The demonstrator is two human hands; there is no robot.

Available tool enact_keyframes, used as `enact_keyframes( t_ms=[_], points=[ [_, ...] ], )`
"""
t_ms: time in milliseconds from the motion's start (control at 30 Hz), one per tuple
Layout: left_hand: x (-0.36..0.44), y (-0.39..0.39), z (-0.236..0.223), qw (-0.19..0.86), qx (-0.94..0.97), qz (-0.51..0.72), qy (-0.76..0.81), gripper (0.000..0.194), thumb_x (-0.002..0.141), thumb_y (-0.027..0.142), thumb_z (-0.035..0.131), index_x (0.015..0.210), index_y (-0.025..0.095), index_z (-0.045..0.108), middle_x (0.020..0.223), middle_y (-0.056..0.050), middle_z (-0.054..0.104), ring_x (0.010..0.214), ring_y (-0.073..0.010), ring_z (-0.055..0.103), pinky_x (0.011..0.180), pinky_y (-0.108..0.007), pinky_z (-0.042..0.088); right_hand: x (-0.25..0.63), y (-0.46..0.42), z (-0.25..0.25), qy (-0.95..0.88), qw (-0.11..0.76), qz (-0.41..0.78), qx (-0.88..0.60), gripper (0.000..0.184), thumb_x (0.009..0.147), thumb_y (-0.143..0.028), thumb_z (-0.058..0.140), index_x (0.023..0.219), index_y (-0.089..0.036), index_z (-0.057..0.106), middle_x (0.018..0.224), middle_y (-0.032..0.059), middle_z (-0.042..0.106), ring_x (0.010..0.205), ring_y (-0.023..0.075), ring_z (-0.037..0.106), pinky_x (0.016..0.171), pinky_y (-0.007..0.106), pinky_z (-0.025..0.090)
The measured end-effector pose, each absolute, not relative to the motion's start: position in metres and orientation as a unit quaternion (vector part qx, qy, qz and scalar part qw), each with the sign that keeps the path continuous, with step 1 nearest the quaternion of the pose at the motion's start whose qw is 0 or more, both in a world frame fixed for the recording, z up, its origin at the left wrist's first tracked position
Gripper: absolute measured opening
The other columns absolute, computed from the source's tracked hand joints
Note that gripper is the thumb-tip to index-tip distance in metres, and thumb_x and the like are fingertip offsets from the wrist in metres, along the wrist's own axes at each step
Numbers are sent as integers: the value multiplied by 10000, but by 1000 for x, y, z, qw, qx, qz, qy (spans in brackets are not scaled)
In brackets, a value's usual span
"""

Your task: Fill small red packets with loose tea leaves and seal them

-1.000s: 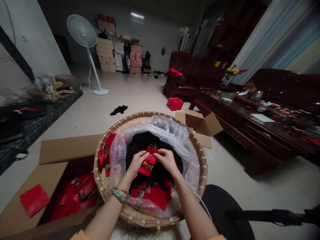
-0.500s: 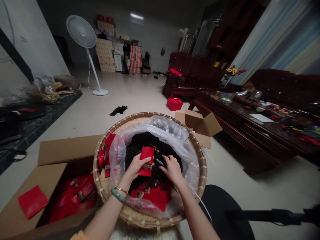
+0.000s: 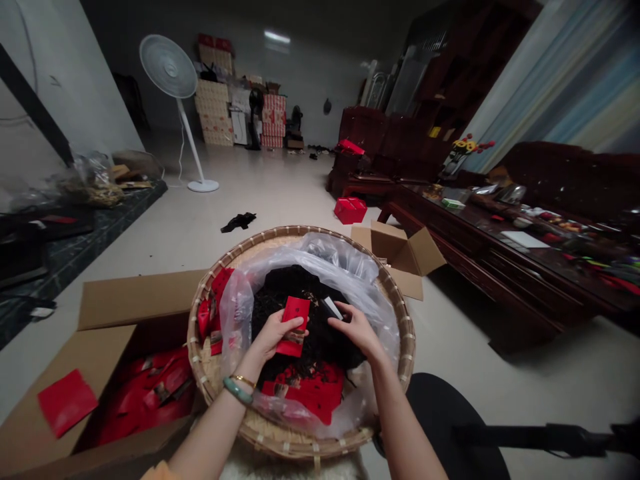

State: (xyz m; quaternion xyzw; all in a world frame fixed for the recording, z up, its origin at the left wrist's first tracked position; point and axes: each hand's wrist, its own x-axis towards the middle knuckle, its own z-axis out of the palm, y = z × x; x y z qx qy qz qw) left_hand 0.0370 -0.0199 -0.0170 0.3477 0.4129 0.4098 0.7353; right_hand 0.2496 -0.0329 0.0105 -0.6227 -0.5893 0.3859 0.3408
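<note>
Above the dark leaves (image 3: 280,300), probably tea, the hands (image 3: 350,330) can pass; the plastic liner (image 3: 320,261) and basket rim (image 3: 300,232) bound them.

A white pedestal fan (image 3: 169,67) near stacked cartons (image 3: 213,110)

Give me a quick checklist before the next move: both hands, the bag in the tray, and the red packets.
1. Left hand holding red packet: ok.
2. Right hand gripping small dark-and-white item: cannot tell.
3. Plastic liner inside woven tray: ok.
4. Dark loose leaves within the liner: ok.
5. Stray red packet lying on cardboard box flap, apart from the others: not ok.
</note>
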Motion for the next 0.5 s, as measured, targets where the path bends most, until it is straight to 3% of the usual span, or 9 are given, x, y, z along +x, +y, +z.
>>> enact_keyframes(
  t_ms=[100,267,433,500],
  points=[
    [41,-23,-14,739,374,383,408,447,593,309,774,942,123,567,824,-88,691,634,-209,682,541,-274,522,245,-28,31,-599,331,480,-549,592,672,-386,678,1199,-142,564,1126,82,636,975,243,591,847,355,455],
    [47,-27,-9,732,421,352,403,411,589,263,765,929,114,588,799,-74,685,601,-186,667,550,-285,528,227,-16,40,-649,288,483,-512,496,632,-342,721,1085,-151,652,1047,58,680,968,253,601,864,362,449],
    [48,-30,-10,739,403,350,410,428,577,276,776,914,119,565,734,-45,670,583,-192,667,543,-286,524,220,-10,34,-639,266,480,-539,404,655,-303,684,1028,-147,683,877,47,711,719,199,626,643,294,482],
    [47,-30,-10,748,396,346,405,428,579,300,780,894,122,552,718,-39,666,579,-192,668,537,-278,521,220,-10,31,-639,268,467,-549,374,655,-287,677,1004,-151,694,856,44,711,698,190,619,625,283,477]
  ],
)
